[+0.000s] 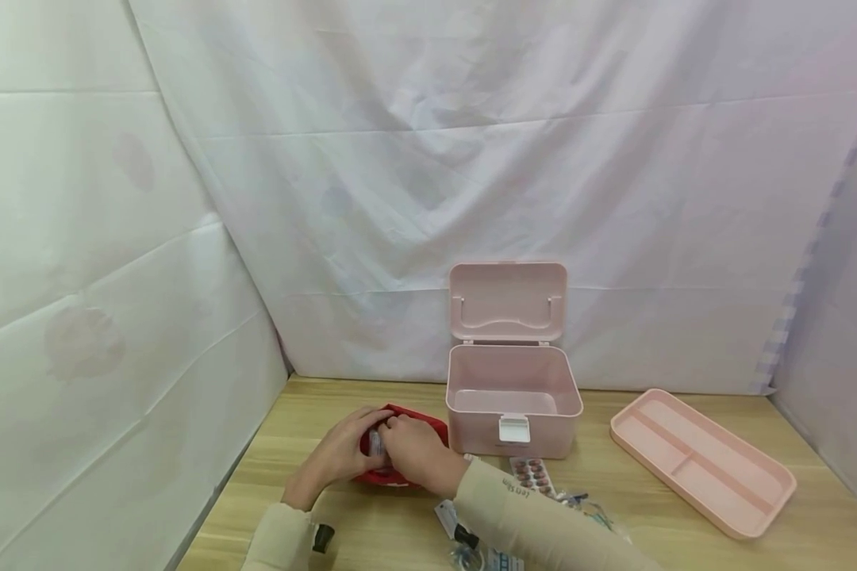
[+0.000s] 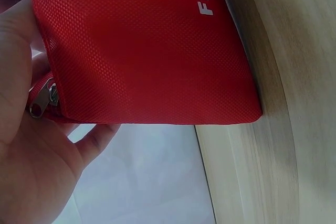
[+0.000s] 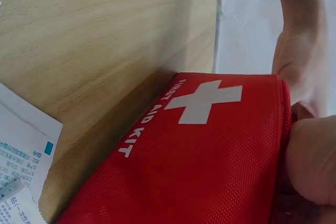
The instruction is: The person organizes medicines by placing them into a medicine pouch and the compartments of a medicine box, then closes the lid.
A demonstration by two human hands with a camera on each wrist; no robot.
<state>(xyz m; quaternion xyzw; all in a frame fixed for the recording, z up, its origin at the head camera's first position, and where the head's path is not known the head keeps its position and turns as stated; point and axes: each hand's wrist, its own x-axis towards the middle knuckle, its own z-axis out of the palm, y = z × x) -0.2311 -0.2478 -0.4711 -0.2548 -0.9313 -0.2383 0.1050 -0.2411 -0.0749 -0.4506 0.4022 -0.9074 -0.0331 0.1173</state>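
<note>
A red first aid pouch (image 1: 434, 423) stands on the table with its zipped mouth open towards me. My left hand (image 1: 340, 449) grips the pouch's left end at the mouth, beside the metal zipper pull (image 2: 43, 98) in the left wrist view. The right hand (image 1: 416, 450) reaches into the mouth, its fingertips hidden inside. Between the hands, a pale clear-wrapped item (image 1: 376, 444) shows in the pouch; I cannot tell whether the right fingers hold it. A white cross (image 3: 203, 101) and lettering mark the pouch's front in the right wrist view.
Behind the pouch to the right stands a pink box (image 1: 474, 434), lid (image 1: 509, 297) raised. A pink divided tray (image 1: 714, 448) lies farther right. A blister pack of capsules (image 1: 532, 474) and several wrapped items lie by the right forearm. Printed packets (image 3: 26, 129) lie near the pouch's front.
</note>
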